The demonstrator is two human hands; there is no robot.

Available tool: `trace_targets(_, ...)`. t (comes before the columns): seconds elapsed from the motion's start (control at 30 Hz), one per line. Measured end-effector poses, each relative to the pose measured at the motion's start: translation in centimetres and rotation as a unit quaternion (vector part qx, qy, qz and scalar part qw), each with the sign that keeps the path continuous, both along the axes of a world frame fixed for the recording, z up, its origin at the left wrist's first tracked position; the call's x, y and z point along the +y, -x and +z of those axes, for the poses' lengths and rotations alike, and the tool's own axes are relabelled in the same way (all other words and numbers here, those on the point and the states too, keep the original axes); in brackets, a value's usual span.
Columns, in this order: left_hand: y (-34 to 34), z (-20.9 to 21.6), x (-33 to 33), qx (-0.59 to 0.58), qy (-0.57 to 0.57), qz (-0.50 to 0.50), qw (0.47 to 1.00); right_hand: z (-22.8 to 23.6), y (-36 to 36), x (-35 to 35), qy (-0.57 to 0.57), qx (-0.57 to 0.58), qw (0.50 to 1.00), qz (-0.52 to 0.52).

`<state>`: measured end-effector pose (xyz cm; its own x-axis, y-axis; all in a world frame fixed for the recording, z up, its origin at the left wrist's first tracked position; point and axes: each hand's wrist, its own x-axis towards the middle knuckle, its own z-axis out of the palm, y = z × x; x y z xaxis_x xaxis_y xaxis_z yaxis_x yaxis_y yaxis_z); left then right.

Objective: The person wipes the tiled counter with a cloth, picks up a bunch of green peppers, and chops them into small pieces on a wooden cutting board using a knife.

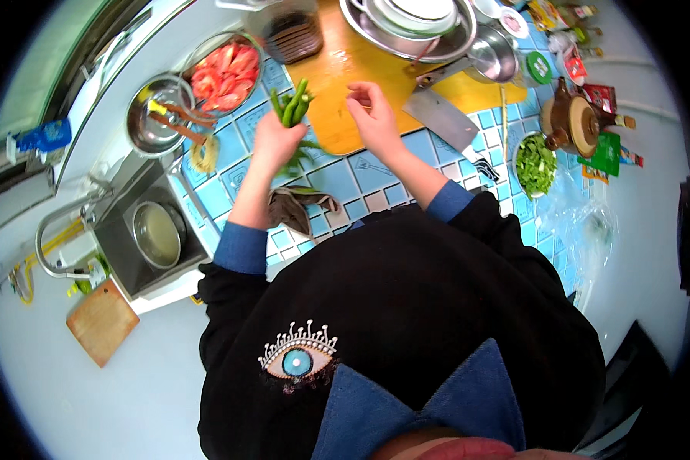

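Observation:
My left hand [276,140] is closed around a bunch of green vegetables [295,107]. Thick green pieces stick up above the fist, and leafy parts hang below it; their exact kind is unclear. Over the yellow cutting board [331,100], my right hand [373,119] holds nothing, its fingers loosely bent and the thumb apart. To its right lies a cleaver [443,121], blade partly on the board and striped handle toward me. A dark brown cloth [295,208] rests on the blue tiled counter [364,175], nearer my body.
A bowl of cut tomatoes [226,75] and a steel bowl [149,115] stand left, above the sink [116,217] with its pot [159,234]. Stacked bowls [414,19] and a saucepan [494,57] sit behind. Rightward are chopped greens [537,163] and a brown teapot [571,123].

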<state>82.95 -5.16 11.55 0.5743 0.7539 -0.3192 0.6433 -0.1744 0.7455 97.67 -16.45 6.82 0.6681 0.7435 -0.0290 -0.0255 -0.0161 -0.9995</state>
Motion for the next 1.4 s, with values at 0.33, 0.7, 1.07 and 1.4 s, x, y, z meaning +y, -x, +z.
trace_targets(0.33, -6.3, -9.4, -0.6, 0.213, -0.337, -0.147, 0.905, -6.5, -12.1, -21.8, 0.38, -0.464, 0.799, -0.041)
trace_targets(0.7, -9.3, -8.7, -3.6, 0.256, -0.342, -0.192, 0.884, -7.5, -14.8, -22.2, 0.441, -0.506, 0.738, 0.067)
trace_targets(1.07, -6.0, -8.7, -4.2, 0.177, -0.466, -0.18, 0.848, -2.3, -9.7, -19.8, 0.372, -0.405, 0.828, 0.11)
trace_targets(1.4, -6.9, -10.7, -2.6, 0.223, -0.408, -0.177, 0.867, -2.2, -4.4, -14.1, 0.276, -0.325, 0.9, 0.088)
